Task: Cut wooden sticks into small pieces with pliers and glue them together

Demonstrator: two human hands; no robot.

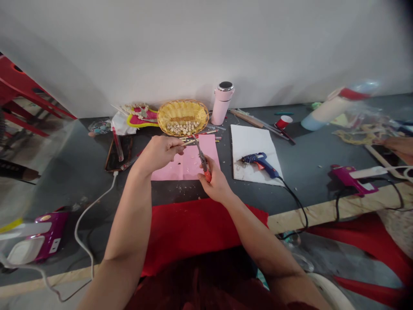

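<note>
My left hand [164, 151] is closed, pinching a thin pale wooden stick [189, 142] that points right. My right hand [215, 180] is wrapped around a pair of shears [203, 160] with grey metal jaws and orange handles. The jaws point up and away, close to the stick's end; whether they touch it I cannot tell. Beneath both hands lies a pink sheet [189, 170] with small pale bits scattered on it. Just beyond, a yellow wicker basket [183, 111] holds many small pale cut pieces [183, 128].
A blue glue gun [262, 163] lies on a white board [251, 141] to the right. Behind stands a pink bottle [222, 103]. A phone [111, 154] with a white cable lies left. Red cloth [200, 224] covers the near edge. Another person's hand [398, 145] is at far right.
</note>
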